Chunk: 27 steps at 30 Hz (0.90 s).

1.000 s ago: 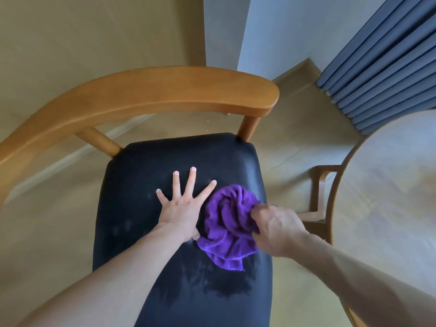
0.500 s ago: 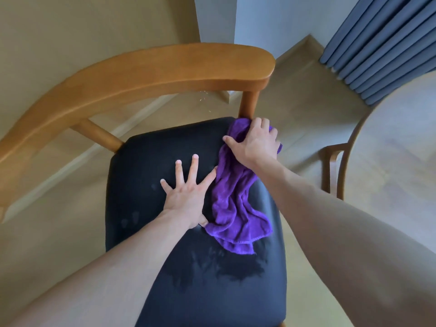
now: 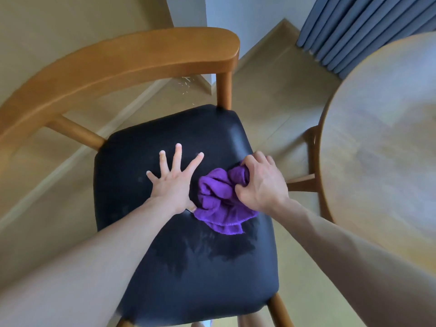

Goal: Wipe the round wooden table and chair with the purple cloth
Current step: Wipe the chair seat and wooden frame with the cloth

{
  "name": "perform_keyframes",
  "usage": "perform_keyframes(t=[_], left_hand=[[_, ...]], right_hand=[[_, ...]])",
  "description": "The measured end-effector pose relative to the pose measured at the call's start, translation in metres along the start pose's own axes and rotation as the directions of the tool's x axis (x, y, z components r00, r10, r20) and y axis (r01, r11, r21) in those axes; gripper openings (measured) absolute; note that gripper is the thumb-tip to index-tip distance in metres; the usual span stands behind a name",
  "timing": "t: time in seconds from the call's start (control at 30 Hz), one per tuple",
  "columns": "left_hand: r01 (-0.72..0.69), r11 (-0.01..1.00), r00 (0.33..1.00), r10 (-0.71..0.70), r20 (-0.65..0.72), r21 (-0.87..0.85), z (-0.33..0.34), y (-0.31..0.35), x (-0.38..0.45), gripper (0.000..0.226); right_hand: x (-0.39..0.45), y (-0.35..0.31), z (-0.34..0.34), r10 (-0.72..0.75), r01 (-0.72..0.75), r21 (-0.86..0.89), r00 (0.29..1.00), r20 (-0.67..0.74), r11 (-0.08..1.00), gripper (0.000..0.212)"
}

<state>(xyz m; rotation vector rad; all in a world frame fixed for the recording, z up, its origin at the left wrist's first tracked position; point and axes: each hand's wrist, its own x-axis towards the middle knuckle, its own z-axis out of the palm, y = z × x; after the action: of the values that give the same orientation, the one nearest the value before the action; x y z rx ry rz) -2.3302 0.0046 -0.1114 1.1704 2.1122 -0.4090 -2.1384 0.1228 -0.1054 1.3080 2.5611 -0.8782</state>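
Observation:
A wooden chair (image 3: 132,55) with a curved back rail and a black padded seat (image 3: 188,279) stands below me. My left hand (image 3: 172,180) lies flat on the seat, fingers spread and straight. Just to its right, my right hand (image 3: 262,182) grips the bunched purple cloth (image 3: 217,199) against the seat near its right edge. A darker damp patch shows on the seat in front of the cloth. The round wooden table (image 3: 382,142) sits at the right.
Blue-grey curtains (image 3: 358,29) hang at the top right. A second wooden chair's frame (image 3: 306,161) shows between the seat and the table. Small bits of debris (image 3: 186,83) lie on the pale floor behind the chair. Walls meet in a corner beyond the back rail.
My right hand reached to the seat's back right corner, stretching the cloth out, then pulled back toward me and bunched it again. My left hand stayed flat on the seat.

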Motion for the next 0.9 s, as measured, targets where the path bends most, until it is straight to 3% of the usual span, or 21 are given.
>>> perform_keyframes(t=[0.13,0.17,0.23,0.3,0.37,0.5,0.6,0.7,0.77,0.83,0.9], left_hand=[[-0.004,1.0,1.0,0.004,0.002,-0.004,0.0,0.0,-0.003,0.147],[-0.011,1.0,1.0,0.011,-0.003,-0.006,0.0,0.0,-0.003,0.147],[-0.022,1.0,1.0,0.022,-0.016,-0.012,0.001,-0.002,-0.002,0.146],[-0.034,0.999,0.999,0.034,-0.026,-0.024,0.002,-0.004,-0.003,0.146],[-0.049,0.998,0.998,0.048,-0.031,-0.032,0.003,-0.007,-0.004,0.146],[-0.068,0.996,0.997,0.066,-0.042,-0.054,0.003,-0.005,-0.012,0.14],[-0.112,0.993,0.99,0.107,-0.088,-0.048,0.012,-0.004,-0.025,0.117],[-0.195,0.98,0.977,0.19,-0.095,-0.037,0.029,0.001,-0.044,0.093],[-0.219,0.975,0.975,0.217,-0.038,-0.046,0.037,0.007,-0.054,0.098],[-0.226,0.974,0.974,0.226,0.027,-0.026,0.044,0.012,-0.06,0.109],[-0.226,0.973,0.972,0.221,0.082,0.045,0.051,0.016,-0.064,0.126]], right_hand=[[0.024,-0.005,-0.011,0.198,-0.1,0.335,0.942,-0.272,0.937,0.048],[0.031,-0.009,-0.011,0.241,-0.113,0.401,0.928,-0.283,0.909,0.052],[0.038,-0.015,-0.002,0.26,-0.175,0.384,0.948,-0.183,0.907,0.056],[0.029,-0.015,0.013,0.248,-0.227,0.195,0.964,-0.092,0.954,0.051],[0.008,-0.014,0.021,0.225,-0.22,0.062,0.97,-0.089,0.974,0.044],[-0.059,-0.005,0.025,0.185,-0.186,0.018,0.981,0.053,0.982,0.047],[-0.104,-0.001,0.025,0.18,-0.18,-0.028,0.937,0.299,0.983,0.045],[-0.12,0.0,0.014,0.223,-0.164,-0.161,0.842,0.491,0.973,0.033],[-0.119,0.0,0.003,0.255,-0.224,-0.122,0.87,0.422,0.967,0.028],[-0.108,-0.001,-0.005,0.272,-0.291,0.075,0.943,0.194,0.954,0.03],[-0.088,-0.008,-0.008,0.291,-0.285,0.237,0.957,0.008,0.929,0.041]])
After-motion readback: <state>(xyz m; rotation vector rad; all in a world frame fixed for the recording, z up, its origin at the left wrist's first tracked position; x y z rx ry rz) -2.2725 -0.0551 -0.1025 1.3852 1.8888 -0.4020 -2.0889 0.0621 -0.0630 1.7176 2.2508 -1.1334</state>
